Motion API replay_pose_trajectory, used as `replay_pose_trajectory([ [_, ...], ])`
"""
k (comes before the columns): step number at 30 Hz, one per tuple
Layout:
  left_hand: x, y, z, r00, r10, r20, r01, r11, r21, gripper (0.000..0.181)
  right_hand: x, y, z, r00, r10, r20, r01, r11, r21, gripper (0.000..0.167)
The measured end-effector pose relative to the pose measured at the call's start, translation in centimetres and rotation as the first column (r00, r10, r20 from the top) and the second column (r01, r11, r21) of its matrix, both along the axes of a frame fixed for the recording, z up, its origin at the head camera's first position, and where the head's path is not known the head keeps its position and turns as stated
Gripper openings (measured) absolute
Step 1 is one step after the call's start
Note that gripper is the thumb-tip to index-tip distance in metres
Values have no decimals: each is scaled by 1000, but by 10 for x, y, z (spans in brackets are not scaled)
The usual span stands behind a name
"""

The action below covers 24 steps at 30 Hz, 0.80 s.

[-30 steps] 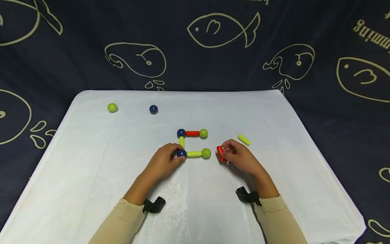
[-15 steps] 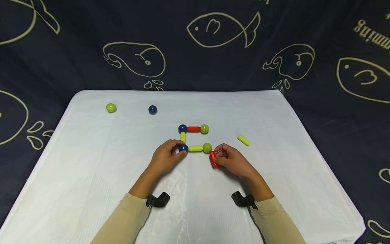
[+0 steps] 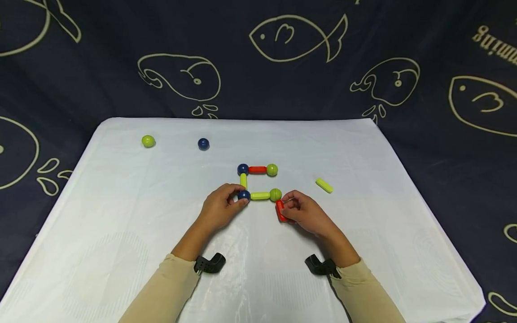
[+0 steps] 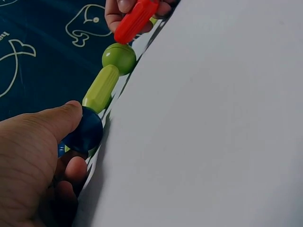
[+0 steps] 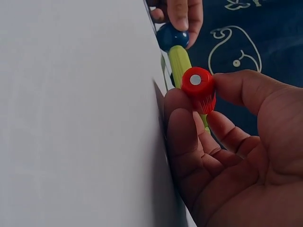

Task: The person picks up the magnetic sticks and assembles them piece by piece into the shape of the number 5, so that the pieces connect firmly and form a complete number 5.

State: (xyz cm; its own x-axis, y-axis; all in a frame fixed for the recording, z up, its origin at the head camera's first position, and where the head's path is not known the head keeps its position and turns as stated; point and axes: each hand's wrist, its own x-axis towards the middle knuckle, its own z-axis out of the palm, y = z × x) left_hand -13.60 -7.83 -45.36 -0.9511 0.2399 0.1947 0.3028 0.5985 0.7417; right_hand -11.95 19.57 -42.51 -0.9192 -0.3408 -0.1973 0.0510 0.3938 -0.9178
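My left hand (image 3: pixel 220 207) pinches the near blue ball (image 3: pixel 244 195) between thumb and fingers; the left wrist view shows the thumb on that blue ball (image 4: pixel 85 130). From it a yellow-green rod (image 3: pixel 260 196) runs right to a green ball (image 3: pixel 275 194). Another yellow-green rod (image 3: pixel 243 181) leads back to a second blue ball (image 3: pixel 243 169), joined by a red rod (image 3: pixel 257 170) to a green ball (image 3: pixel 272 169). My right hand (image 3: pixel 308 215) pinches a red rod (image 3: pixel 281 211), its far end at the near green ball. In the right wrist view that red rod (image 5: pixel 199 87) shows its end face.
A loose yellow-green rod (image 3: pixel 324 185) lies right of the joined pieces, beyond my right hand. Toward the back left of the white-covered table (image 3: pixel 121 179) are a loose green ball (image 3: pixel 148 141) and a blue ball (image 3: pixel 203 144). A dark printed cloth (image 3: pixel 282 94) hangs behind.
My right hand has carried the red rod left to the near green ball. The joined pieces have shifted slightly away and to the right, with my left hand still on the blue ball.
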Motion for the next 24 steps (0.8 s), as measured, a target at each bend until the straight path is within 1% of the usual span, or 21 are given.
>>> replay_pose_trajectory([
  [11, 0, 0, 1, 1000, 3, 16, -3, 1000, 3, 29, 1, -4, -1, 1000, -25, -6, 25, 1000, 15, 28],
  [24, 0, 0, 0, 1000, 0, 0, 0, 1000, 6, 29, 1, -5, -4, 1000, -20, -8, 20, 1000, 2, 26],
])
